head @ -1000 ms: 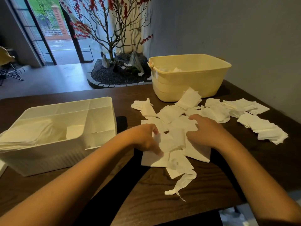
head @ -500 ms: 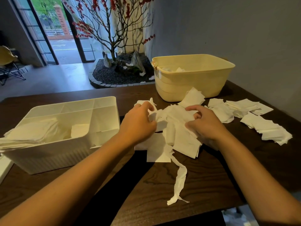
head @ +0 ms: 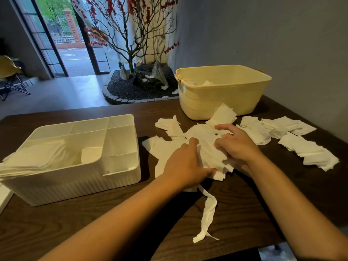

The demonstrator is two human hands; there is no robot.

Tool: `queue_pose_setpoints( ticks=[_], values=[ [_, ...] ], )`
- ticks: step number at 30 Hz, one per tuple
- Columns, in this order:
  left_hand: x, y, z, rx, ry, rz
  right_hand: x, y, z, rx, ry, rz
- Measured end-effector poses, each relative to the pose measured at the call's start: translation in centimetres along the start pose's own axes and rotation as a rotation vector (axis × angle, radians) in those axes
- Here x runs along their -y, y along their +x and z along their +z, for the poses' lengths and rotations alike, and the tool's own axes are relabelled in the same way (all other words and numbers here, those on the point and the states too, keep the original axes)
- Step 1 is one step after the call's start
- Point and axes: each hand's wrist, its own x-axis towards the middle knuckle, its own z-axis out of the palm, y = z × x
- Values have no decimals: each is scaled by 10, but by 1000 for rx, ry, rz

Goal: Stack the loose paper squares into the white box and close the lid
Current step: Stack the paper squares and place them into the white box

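A bunch of white paper squares (head: 209, 147) lies gathered at the table's middle. My left hand (head: 185, 165) grips the bunch from the left and front. My right hand (head: 237, 146) holds it from the right, fingers curled over the top. More loose squares (head: 308, 151) are scattered to the right. A long torn strip (head: 208, 213) trails from the bunch toward the front edge. The open white box (head: 120, 178), split into compartments, stands on the left; a stack of squares (head: 32, 159) fills its left compartment and overhangs the rim. No lid is clearly in view.
A yellow tub (head: 222, 102) with some paper inside stands at the back of the dark wooden table (head: 94, 223). A grey wall runs along the right. A white edge (head: 4, 198) shows at the far left. Beyond the table are a potted tree and a glass door.
Both hands have drawn the spread squares together into one bunch and now press it from both sides. The torn strip was dragged along with it.
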Motion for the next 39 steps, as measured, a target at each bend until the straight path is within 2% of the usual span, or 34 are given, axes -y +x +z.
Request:
queue_pose_setpoints(
  ticks=[2, 5, 13, 17, 20, 22, 25, 28, 30, 32, 34, 37, 39],
  values=[
    [4, 6, -3, 44, -33, 1, 1, -1, -1, -4, -43, -4],
    [12, 8, -7, 31, -95, 94, 2, -2, 0, 0, -89, 15],
    [22, 9, -23, -103, -615, 135, 4, 1, 2, -74, -11, -55],
    [25, 13, -34, -144, -883, -1, 9, 2, 5, -74, -25, -61],
    [27, 16, -37, -56, -1068, -134, 7, 2, 5, -48, -83, -77],
    [28, 16, -36, -14, -1066, -193, 5, 2, 5, -28, -142, -94],
    [31, 17, -34, -24, -1101, -207, 1, 4, 2, 43, -366, -179],
    [32, 19, -36, -34, -1251, -217, 4, 4, 0, 154, -595, -372],
    [30, 19, -43, 2, -1376, -207, 9, 4, 4, 212, -546, -504],
    [30, 21, -50, 50, -1502, -174, 14, 8, 9, 209, -364, -565],
    [31, 23, -56, 50, -1460, -119, 18, 13, 13, 219, -194, -529],
    [39, 27, -54, -107, -945, -62, 14, 19, 22, 296, 49, -356],
    [43, 29, -46, -184, -728, -2, 11, 19, 28, 354, 185, -207]
  ],
)
